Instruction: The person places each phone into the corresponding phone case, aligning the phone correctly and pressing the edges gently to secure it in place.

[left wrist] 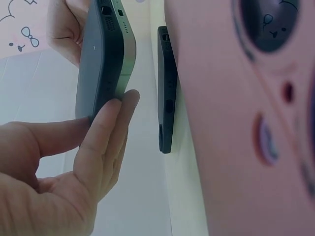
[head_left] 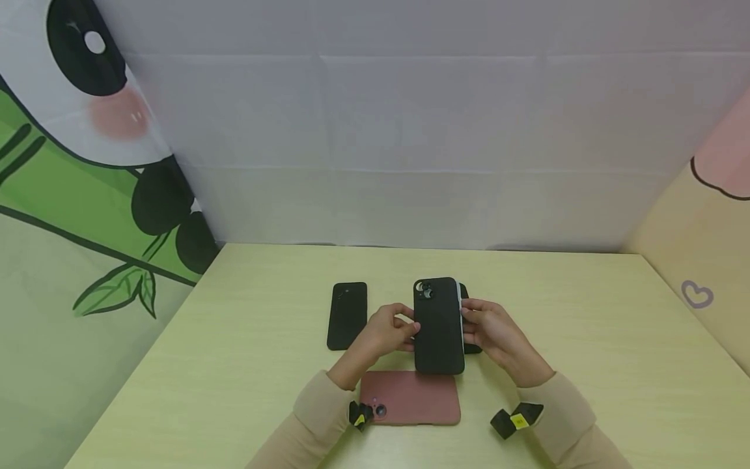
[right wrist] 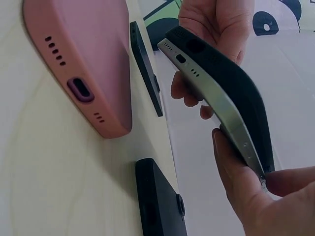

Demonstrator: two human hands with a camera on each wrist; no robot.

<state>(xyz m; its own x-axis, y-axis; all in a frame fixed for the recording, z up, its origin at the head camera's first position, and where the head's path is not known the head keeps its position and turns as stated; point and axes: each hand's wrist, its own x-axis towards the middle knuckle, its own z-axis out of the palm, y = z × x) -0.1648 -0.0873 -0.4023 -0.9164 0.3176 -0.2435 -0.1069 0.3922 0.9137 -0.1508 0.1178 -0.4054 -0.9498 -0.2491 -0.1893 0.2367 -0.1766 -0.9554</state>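
Both hands hold up a silver-edged phone (right wrist: 221, 105) with a black phone case (head_left: 438, 332) over its back. Along the right side, the case and phone stand apart, the phone's pale edge (head_left: 459, 301) showing. My left hand (head_left: 387, 332) pinches the left edge, with the thumb on the case and fingers on the phone side in the left wrist view. On the opposite edge, my right hand (head_left: 495, 332) grips with thumb and fingers. The bottom end, with its port, shows in both wrist views. The phone's screen is hidden in the head view.
A pink-cased phone (head_left: 416, 398) lies crosswise on the table (head_left: 281, 306), nearest the body. One black phone-shaped item (head_left: 347, 316) lies at the left. Another (head_left: 472, 349) is partly hidden behind the held phone. A pale cloth wall (head_left: 422, 130) stands behind.
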